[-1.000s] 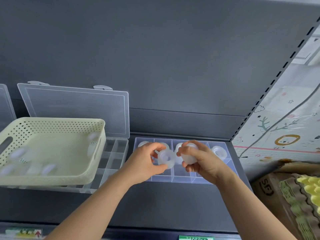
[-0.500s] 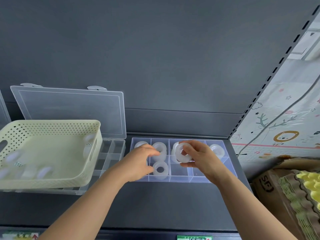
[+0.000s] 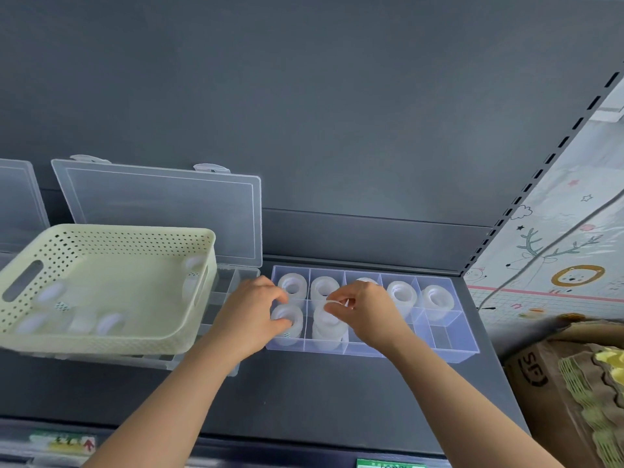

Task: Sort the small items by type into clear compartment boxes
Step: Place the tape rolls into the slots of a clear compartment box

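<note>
**Two hands, each on a roll of clear tape**

Our left hand [image 3: 256,312] curls its fingers round a tape roll [image 3: 287,319] that sits in the front-left compartment of the clear compartment box [image 3: 452,352]. Our right hand [image 3: 366,310] pinches the upper rim of a second roll [image 3: 327,329] between thumb and fingertips. That roll stands in the next front compartment along, and we cannot tell whether it rests on the floor of the compartment or hangs just above it.

Behind our hands, the back-row rolls [image 3: 401,293] sit one to a compartment, five in all, with the middle one partly hidden by our right hand. The box lies on a dark grey shelf [image 3: 320,400].

To the left, a pale green perforated basket [image 3: 111,342] holds more rolls, which are blurred. It sits on an open organiser box [image 3: 233,288] whose clear lid [image 3: 162,211] stands upright against the back panel. At the far right is a cardboard box [image 3: 540,369] with egg trays [image 3: 594,383].
</note>
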